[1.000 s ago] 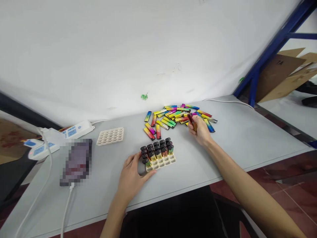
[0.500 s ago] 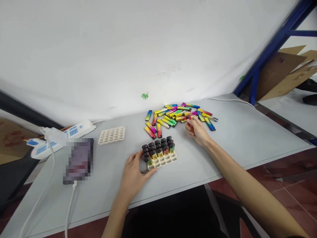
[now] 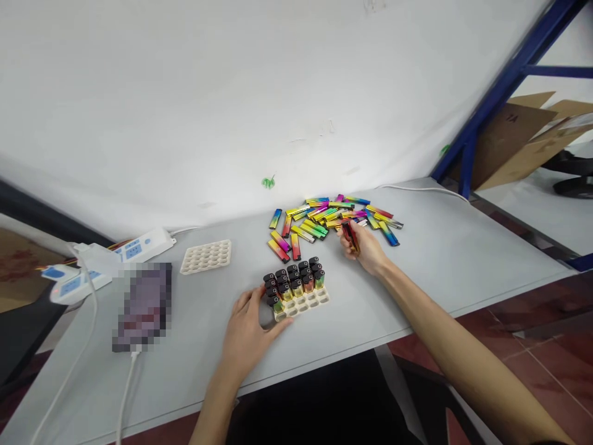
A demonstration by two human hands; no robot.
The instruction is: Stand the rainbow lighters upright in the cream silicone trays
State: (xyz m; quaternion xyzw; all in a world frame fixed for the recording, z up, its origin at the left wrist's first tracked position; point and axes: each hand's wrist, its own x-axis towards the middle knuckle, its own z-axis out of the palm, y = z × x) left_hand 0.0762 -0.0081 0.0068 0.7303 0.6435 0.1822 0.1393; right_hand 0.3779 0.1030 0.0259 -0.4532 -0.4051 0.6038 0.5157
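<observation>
My right hand (image 3: pixel 364 248) is closed round a lighter (image 3: pixel 351 238) with a black top and a reddish body, held upright just in front of the loose pile. My left hand (image 3: pixel 246 334) grips the left end of a cream tray (image 3: pixel 303 304), its thumb along the front edge and its fingers at the side. Several black-topped lighters (image 3: pixel 296 286) stand upright in the tray's back rows and at its left end; bare slots show along the front. Behind the tray lie many shiny rainbow-coloured lighters (image 3: pixel 315 228) in a loose heap.
A second cream tray (image 3: pixel 206 256) lies to the left with its slots unfilled. Further left are a blurred-out phone-like device (image 3: pixel 143 306) on a white cable and a power strip (image 3: pixel 143 244). A white wall backs the table; a blue metal frame (image 3: pixel 467 164) and cardboard boxes (image 3: pixel 514 139) stand right.
My right hand has drawn slightly back from the pile, with the lighter now turned upright and showing more. My left hand stays at the tray. The view has shifted a little.
</observation>
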